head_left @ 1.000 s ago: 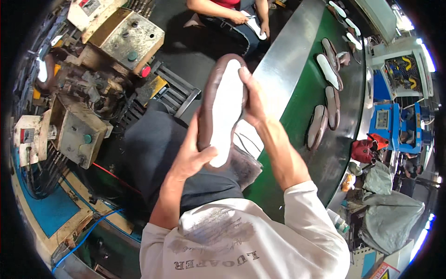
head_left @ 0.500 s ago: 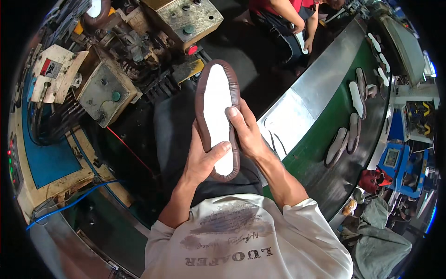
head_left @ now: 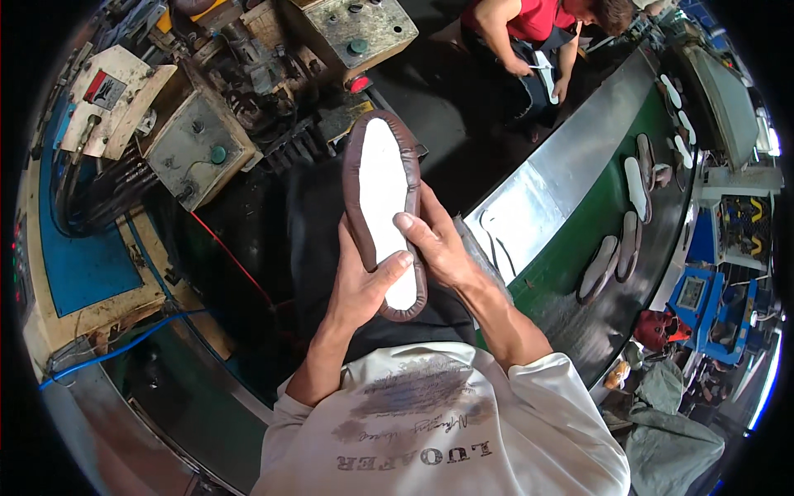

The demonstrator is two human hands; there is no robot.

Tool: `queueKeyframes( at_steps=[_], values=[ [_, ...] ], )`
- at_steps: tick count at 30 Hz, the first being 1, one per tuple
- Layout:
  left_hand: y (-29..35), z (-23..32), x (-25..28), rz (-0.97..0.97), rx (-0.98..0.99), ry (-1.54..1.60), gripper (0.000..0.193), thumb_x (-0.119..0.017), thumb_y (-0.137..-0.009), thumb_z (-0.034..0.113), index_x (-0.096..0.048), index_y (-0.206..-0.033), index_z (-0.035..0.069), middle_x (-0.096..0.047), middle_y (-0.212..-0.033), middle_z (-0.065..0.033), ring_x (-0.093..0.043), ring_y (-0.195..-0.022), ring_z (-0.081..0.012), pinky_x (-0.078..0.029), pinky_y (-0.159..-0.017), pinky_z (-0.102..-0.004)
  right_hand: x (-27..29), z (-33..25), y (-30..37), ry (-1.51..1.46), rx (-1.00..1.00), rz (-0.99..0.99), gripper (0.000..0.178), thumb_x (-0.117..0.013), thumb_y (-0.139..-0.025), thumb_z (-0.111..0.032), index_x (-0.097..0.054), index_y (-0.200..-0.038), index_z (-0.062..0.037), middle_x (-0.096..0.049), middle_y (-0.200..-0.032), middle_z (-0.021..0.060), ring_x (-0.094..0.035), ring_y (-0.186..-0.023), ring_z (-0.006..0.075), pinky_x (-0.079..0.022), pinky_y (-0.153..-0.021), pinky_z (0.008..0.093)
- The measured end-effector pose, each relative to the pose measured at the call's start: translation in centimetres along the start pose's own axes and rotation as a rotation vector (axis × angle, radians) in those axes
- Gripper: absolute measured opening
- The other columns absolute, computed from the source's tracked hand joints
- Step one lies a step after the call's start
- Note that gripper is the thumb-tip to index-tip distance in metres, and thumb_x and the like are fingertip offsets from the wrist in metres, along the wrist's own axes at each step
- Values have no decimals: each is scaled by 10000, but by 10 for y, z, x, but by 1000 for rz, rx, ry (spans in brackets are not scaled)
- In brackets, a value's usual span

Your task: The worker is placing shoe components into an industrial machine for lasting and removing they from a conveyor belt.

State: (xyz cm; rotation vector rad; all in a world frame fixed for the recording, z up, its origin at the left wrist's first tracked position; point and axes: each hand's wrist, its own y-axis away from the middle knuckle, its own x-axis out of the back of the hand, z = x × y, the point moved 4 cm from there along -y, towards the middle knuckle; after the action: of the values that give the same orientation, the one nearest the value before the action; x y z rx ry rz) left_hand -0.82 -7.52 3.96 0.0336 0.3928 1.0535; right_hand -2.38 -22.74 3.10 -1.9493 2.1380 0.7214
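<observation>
Over my lap I hold a brown shoe upper (head_left: 382,182), sole side up, with a long white insole board showing inside its gathered rim. My left hand (head_left: 362,285) grips the lower left side, its thumb resting on the white board near the heel. On the other side my right hand (head_left: 440,248) is closed round the edge, thumb pressed on the board a little higher up. The fingers of both hands are mostly hidden beneath the upper. The toe end points away from me.
To the right runs a green conveyor belt (head_left: 542,293) with several shoe pieces (head_left: 599,269) along it, bordered by a metal ledge (head_left: 542,190). A grimy machine (head_left: 203,153) stands at left. Ahead, a person in red (head_left: 538,21) holds a white-soled piece (head_left: 546,76). A blue hose (head_left: 124,351) lies lower left.
My view has shifted slightly, so the surroundings sit a little differently. Both hands keep their hold on the shoe upper, and my right thumb sits slightly lower on the board.
</observation>
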Motion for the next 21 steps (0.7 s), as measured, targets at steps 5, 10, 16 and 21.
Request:
queueKeyframes(
  at_steps=[5,10,16,21],
  values=[
    [-6,13,0,-37,-83,-121,982,-795,-952,267,-197,-1670,-34,-453,-1547,-221,-490,-1455,-301,-430,-1214,-444,3,-1,-7,-303,-39,-64,811,-712,-1085,-453,-372,-1669,-4,-556,-1546,176,-542,-1432,265,-431,-1234,438],
    [-1,7,-7,-74,-27,-103,1025,-815,-967,215,-133,-1695,-21,-393,-1617,-216,-426,-1513,-297,-383,-1258,-466,13,0,-20,-223,-126,18,765,-627,-1107,-572,-484,-1573,18,-625,-1446,176,-593,-1363,243,-457,-1203,422],
    [-10,-7,10,-41,42,21,1000,-848,-931,286,-239,-1666,-12,-457,-1537,-188,-470,-1463,-278,-429,-1214,-439,4,-6,-17,117,-24,-4,1053,-889,-956,-376,-274,-1680,78,-534,-1543,236,-522,-1445,303,-421,-1235,444],
    [9,-9,40,23,88,137,999,-845,-915,238,-245,-1680,8,-466,-1546,-180,-482,-1465,-282,-447,-1205,-437,-20,10,-19,212,-50,-110,1132,-917,-923,-311,-194,-1711,59,-482,-1591,247,-470,-1504,324,-369,-1281,451]
  ],
)
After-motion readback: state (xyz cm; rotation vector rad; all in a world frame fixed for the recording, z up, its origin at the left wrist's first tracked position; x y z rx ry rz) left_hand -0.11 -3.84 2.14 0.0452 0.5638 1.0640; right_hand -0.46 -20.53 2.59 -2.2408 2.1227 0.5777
